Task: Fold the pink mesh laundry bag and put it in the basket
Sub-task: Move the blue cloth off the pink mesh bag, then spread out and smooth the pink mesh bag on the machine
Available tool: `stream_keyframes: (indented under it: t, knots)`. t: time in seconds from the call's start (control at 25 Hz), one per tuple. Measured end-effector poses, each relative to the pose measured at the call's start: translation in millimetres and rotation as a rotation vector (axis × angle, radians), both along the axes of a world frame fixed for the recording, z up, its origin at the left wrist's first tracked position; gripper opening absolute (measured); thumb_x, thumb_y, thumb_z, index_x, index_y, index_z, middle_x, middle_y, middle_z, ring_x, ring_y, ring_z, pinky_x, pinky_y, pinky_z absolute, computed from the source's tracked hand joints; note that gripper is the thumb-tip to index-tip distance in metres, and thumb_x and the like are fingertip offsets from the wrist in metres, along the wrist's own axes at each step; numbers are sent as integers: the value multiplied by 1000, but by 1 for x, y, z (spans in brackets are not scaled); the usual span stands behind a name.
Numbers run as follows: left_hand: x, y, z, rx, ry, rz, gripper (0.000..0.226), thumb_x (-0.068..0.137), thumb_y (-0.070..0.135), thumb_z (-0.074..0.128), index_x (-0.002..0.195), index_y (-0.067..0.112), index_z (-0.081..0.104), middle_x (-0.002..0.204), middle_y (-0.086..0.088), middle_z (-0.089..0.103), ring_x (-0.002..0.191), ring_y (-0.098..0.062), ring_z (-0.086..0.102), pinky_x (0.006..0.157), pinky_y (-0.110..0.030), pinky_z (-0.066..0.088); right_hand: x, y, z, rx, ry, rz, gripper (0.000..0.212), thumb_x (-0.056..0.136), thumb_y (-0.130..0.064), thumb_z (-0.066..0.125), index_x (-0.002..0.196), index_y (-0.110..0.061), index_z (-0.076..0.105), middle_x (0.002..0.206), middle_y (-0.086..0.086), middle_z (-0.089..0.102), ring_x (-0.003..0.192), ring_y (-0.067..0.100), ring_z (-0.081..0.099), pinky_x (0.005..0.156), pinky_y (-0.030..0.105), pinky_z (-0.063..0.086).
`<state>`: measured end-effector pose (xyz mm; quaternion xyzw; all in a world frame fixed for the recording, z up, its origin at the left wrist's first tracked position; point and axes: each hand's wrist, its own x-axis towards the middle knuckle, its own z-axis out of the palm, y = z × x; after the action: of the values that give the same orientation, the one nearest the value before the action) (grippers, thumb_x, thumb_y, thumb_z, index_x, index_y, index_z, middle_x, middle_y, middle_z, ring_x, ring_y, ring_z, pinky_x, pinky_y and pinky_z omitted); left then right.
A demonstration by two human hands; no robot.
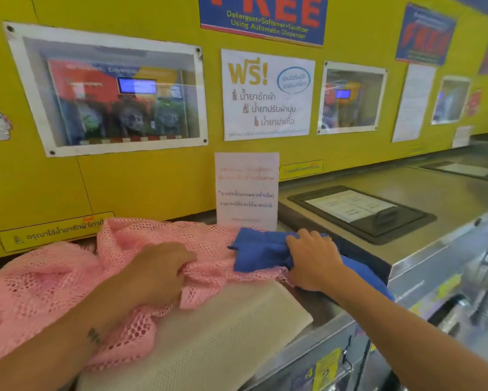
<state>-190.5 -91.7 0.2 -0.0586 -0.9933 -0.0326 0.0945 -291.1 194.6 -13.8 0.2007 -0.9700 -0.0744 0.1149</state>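
The pink mesh laundry bag (53, 280) lies crumpled across the top of the steel machines, spreading from the left edge to the middle. My left hand (158, 269) is closed on a bunch of its mesh near the centre. My right hand (313, 261) grips a blue cloth (259, 252) that lies on the bag's right end. Under the pink mesh sits a folded white mesh item (223, 334), partly covered by it. No basket is in view.
The steel machine top (406, 249) runs to the right, with a black-framed lid (361, 213) in it. A yellow wall (152, 179) with posters stands close behind. A paper notice (247, 190) hangs just behind the bag. The machines' front edge drops off at the lower right.
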Motion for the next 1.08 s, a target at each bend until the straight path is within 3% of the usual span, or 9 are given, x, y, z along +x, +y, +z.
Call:
stream_keyframes:
  t: [0.12,0.2,0.32,0.48,0.68,0.8,0.92,1.0,1.08]
  knots:
    - [12,-36,17,-142,21,-8,31,78,11,51,98,27,68,83,18,44,88,-10,45,65,-30,30,0,-5,6,-179,-239,82,77,71,-43,51,144,-27,29,136,10,40,126,38,39,102,53,39]
    - [21,-61,29,-277,43,50,32,76,11,48,94,29,67,84,16,47,90,-11,48,65,-32,31,2,-11,2,-212,-340,124,72,78,-32,48,147,-37,27,143,8,37,133,38,35,105,57,36]
    - [36,-92,43,-411,-31,187,28,74,17,50,93,31,65,94,14,56,97,-11,54,75,-31,43,10,-14,-2,-25,-265,-30,52,90,-29,46,141,-30,41,141,11,42,131,40,38,103,59,36]
    - [61,-113,48,-139,-150,205,28,75,20,52,96,28,69,100,9,65,94,-12,58,83,-33,51,30,-27,20,59,-190,-152,59,85,-36,53,140,-17,39,143,13,41,131,42,38,106,62,30]
    - [72,-84,46,212,267,-89,22,90,21,51,92,41,60,115,18,58,110,-8,51,98,-36,39,56,-86,48,-278,-348,220,84,74,-42,56,150,-30,22,152,2,34,139,32,34,111,58,30]
    - [63,-71,37,205,220,-88,18,90,36,54,106,44,59,134,17,49,130,-12,38,112,-47,25,67,-123,44,-389,-352,350,77,81,-46,59,149,-39,25,153,-2,35,139,28,35,109,57,33]
    - [58,-80,21,23,-122,77,60,85,44,60,141,41,38,152,7,34,142,-22,25,117,-54,12,71,-151,21,-138,-400,258,67,88,-48,52,149,-34,29,155,1,36,141,31,35,111,58,26]
    - [62,-90,17,-13,-204,154,57,85,35,59,140,39,42,147,5,45,135,-24,38,114,-57,17,71,-157,14,-97,-467,210,61,91,-49,47,147,-30,35,153,4,40,139,34,37,110,57,25]
    - [70,-104,21,-22,-107,156,41,83,28,58,123,36,60,122,8,61,115,-20,54,99,-48,37,71,-157,22,-187,-512,216,65,90,-47,53,150,-32,31,158,0,33,143,32,33,115,54,26]
